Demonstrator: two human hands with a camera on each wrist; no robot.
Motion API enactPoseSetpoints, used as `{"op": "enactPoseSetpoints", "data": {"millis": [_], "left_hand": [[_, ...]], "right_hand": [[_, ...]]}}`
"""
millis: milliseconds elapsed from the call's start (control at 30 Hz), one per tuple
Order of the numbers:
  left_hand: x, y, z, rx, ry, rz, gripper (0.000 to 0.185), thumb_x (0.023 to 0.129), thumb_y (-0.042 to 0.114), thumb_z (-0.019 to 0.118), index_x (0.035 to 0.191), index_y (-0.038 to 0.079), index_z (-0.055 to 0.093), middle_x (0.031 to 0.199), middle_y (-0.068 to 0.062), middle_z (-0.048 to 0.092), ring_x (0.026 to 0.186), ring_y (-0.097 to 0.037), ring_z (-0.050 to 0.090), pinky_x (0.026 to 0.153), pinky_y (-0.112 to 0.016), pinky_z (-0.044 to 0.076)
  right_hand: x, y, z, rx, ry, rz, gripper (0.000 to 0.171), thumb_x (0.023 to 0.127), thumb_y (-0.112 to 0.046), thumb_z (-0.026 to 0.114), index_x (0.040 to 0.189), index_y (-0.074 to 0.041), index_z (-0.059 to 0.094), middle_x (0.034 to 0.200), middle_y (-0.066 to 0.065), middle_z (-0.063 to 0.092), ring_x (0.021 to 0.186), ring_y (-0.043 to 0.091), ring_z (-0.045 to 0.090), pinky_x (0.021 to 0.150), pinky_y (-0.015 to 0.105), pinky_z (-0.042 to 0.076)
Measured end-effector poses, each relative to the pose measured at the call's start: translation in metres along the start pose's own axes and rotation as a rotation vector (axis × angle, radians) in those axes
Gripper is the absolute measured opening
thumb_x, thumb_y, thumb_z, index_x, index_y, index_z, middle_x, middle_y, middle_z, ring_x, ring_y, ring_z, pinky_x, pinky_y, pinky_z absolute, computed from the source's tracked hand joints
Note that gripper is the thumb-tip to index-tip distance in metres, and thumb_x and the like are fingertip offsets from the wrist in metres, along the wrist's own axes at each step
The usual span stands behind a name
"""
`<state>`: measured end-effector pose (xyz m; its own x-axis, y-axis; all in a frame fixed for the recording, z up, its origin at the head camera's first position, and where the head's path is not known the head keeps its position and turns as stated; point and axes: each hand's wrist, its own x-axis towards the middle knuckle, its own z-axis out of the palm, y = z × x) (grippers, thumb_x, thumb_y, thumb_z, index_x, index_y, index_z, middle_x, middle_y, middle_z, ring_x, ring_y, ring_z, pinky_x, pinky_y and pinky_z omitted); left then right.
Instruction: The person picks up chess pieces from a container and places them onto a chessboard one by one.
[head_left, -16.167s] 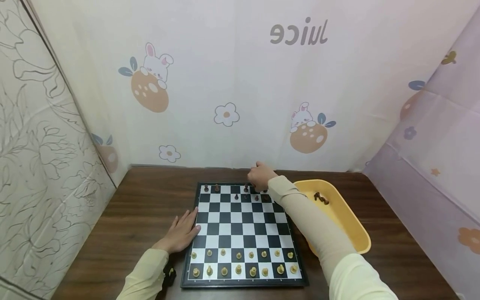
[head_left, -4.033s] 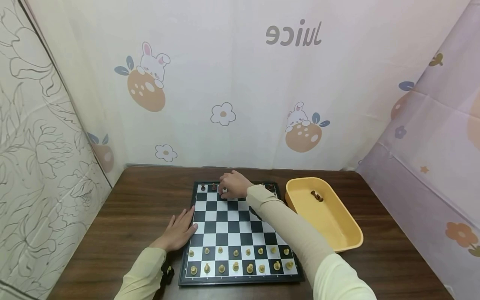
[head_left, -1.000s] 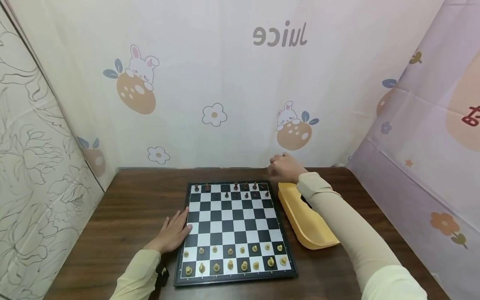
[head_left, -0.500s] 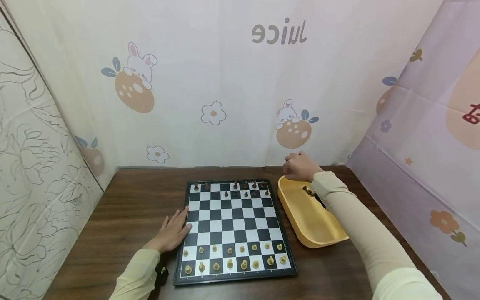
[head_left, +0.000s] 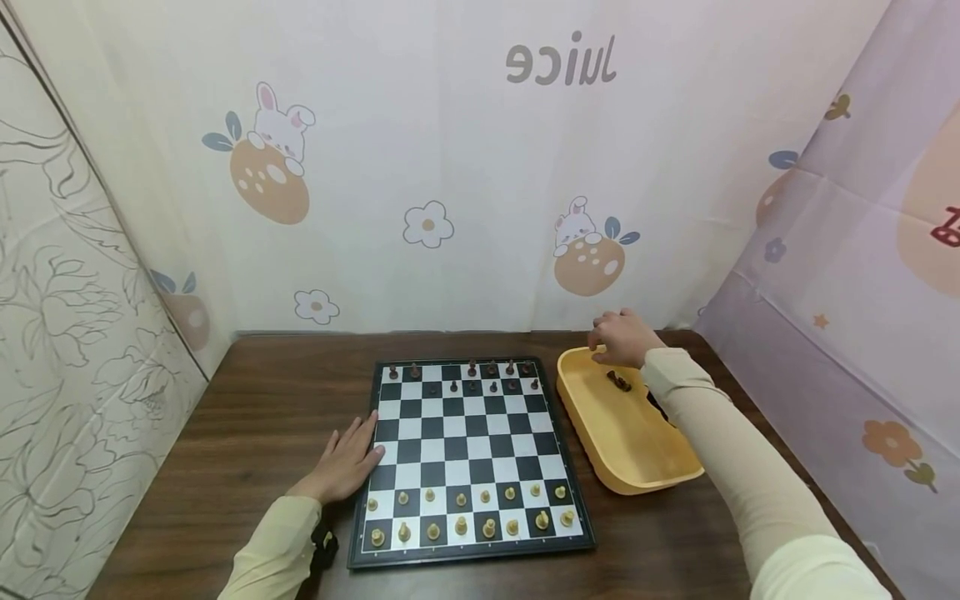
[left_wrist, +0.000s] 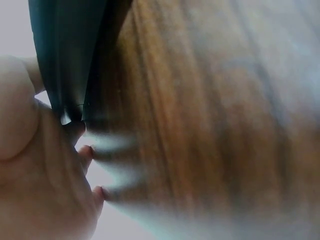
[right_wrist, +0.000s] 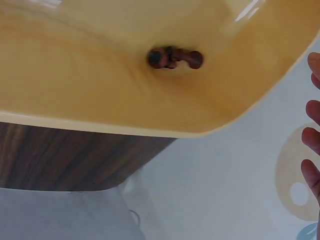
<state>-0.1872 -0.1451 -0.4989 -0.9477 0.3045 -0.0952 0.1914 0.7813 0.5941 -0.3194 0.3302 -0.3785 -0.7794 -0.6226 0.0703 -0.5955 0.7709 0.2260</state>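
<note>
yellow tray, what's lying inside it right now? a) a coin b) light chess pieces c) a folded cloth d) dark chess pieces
d: a few dark chess pieces lie in the yellow tray, just below the right hand; the right wrist view shows them too, dark brown against the yellow inside.

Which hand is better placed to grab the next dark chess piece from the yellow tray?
The right hand: it hovers over the far end of the yellow tray, just beside the dark pieces. The left hand rests flat at the chessboard's left edge.
</note>
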Motion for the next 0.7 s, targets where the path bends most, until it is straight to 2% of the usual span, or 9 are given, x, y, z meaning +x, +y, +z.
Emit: {"op": "enactPoseSetpoints", "data": {"millis": [133,333,467,700], "left_hand": [[0.001,-0.002,0.001,-0.011,0.014,0.021,0.068,0.101,0.041,0.036,0.15,-0.002,0.017,0.153,-0.025,0.021,0.14,-0.044,0.012,0.109,-0.062,0.0],[0.001,0.001,0.0,0.013,-0.003,-0.011,0.065,0.102,0.035,0.038,0.151,-0.002,0.015,0.154,-0.023,0.02,0.141,-0.043,0.011,0.11,-0.061,0.0],[0.001,0.003,0.0,0.025,-0.018,-0.035,0.064,0.102,0.032,0.04,0.152,0.0,0.013,0.155,-0.02,0.019,0.142,-0.041,0.009,0.11,-0.06,-0.001],[0.001,0.002,0.001,0.027,-0.013,-0.04,0.064,0.102,0.032,0.041,0.152,0.0,0.014,0.155,-0.021,0.019,0.142,-0.041,0.009,0.11,-0.06,-0.001]], "right_hand": [[-0.006,0.002,0.008,-0.004,-0.001,0.013,0.009,0.073,-0.022,0.081,0.077,-0.017,0.075,0.078,-0.001,0.063,0.074,0.02,0.055,0.066,0.043,0.043],[-0.01,0.005,0.02,-0.005,-0.03,0.048,0.012,0.072,-0.024,0.083,0.078,-0.018,0.075,0.078,-0.004,0.064,0.072,0.018,0.054,0.065,0.04,0.042],[-0.013,0.006,0.028,0.001,-0.053,0.062,0.013,0.072,-0.025,0.083,0.08,-0.017,0.076,0.08,-0.004,0.065,0.075,0.019,0.056,0.068,0.044,0.045],[-0.021,0.01,0.038,0.006,-0.033,0.056,0.009,0.073,-0.023,0.082,0.077,-0.018,0.074,0.077,-0.004,0.063,0.073,0.021,0.058,0.071,0.051,0.047]]}}
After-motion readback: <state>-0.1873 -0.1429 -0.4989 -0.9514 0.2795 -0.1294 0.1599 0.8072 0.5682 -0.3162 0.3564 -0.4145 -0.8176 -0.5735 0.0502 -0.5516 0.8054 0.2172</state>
